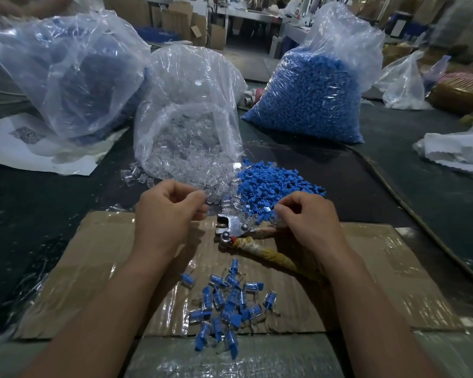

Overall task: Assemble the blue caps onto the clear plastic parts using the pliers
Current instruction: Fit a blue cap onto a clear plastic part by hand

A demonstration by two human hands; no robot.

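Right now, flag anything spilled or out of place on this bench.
Clear plastic parts have spilled out of the open bag onto the dark mat and mix with the loose blue caps at the pile's edge.

Dark table (325,170) w/ cardboard sheet (393,282), 3 plastic bags (191,110), blue caps (273,184), white paper (19,148).

Pliers (231,230) flat beside blue caps (273,184)

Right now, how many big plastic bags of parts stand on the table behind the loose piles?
3: a bag of dark blue parts at far left, an open bag of clear parts in the middle, and a bag of blue caps at right. Smaller bags at the far right edge are not counted.
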